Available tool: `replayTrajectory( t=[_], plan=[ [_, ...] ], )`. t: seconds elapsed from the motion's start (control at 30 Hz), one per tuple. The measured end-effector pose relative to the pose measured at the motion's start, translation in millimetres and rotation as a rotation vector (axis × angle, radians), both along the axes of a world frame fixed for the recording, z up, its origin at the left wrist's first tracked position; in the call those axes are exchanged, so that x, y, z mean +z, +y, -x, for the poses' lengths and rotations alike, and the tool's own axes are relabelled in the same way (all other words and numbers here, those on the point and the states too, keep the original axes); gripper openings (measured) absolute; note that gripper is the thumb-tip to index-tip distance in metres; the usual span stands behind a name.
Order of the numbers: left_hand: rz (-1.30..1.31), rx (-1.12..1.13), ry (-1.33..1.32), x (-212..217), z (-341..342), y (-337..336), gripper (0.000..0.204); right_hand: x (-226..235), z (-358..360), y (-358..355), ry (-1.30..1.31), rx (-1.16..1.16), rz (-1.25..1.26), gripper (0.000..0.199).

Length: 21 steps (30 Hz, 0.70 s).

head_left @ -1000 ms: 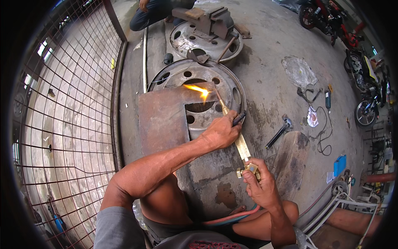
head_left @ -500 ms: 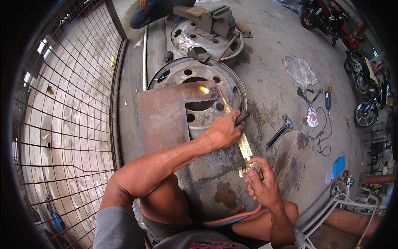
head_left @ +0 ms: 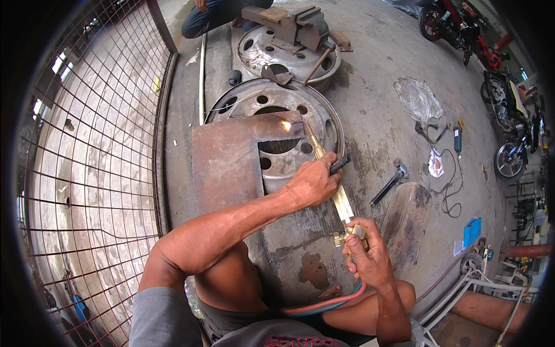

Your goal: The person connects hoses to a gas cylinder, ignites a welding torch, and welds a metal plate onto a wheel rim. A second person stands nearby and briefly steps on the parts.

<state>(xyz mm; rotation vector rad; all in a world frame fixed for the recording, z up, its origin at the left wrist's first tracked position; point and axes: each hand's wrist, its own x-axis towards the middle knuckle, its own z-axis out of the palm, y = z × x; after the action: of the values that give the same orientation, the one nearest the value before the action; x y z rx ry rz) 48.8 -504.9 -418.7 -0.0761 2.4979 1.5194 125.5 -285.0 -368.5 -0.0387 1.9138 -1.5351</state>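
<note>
Left hand: your left hand [head_left: 312, 184] is closed over the brass cutting torch [head_left: 329, 176] mid-shaft, forearm stretched forward.
Right hand: your right hand [head_left: 363, 254] grips the torch's valve end, hoses [head_left: 329, 303] trailing beneath.
Flame: ahead of your left hand, on the rusty steel plate [head_left: 228, 165].
Progress: a notch looks cut; the flame sits on its upper strip.
Beyond: wheel rim [head_left: 324, 113] under the plate.

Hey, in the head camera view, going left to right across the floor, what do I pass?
Red wire mesh panel → rusty flat steel plate → left hand on the brass cutting torch → black-handled hammer → crumpled clear plastic sheet → blue flat container → parked motorcycle.
</note>
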Motion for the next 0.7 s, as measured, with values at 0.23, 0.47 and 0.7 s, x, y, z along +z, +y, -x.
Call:
replayTrajectory(
  t=[0.23, 0.47, 0.7],
  plan=[
    [0.012, 0.003, 0.015, -3.4, 1.9, 2.4, 0.027, -2.9, 0.3, -2.1, 0.005, -0.034, -0.001, 0.051],
    [0.007, -0.001, 0.012, -6.0, 2.0, 3.6, 0.027, -3.9, 1.8, -2.3, 0.005, -0.024, -0.020, 0.057],
    [0.025, -0.012, 0.019, -9.2, 2.0, 3.4, 0.028, -3.7, 2.1, -3.4, 0.003, -0.033, -0.030, 0.058]
  ],
)
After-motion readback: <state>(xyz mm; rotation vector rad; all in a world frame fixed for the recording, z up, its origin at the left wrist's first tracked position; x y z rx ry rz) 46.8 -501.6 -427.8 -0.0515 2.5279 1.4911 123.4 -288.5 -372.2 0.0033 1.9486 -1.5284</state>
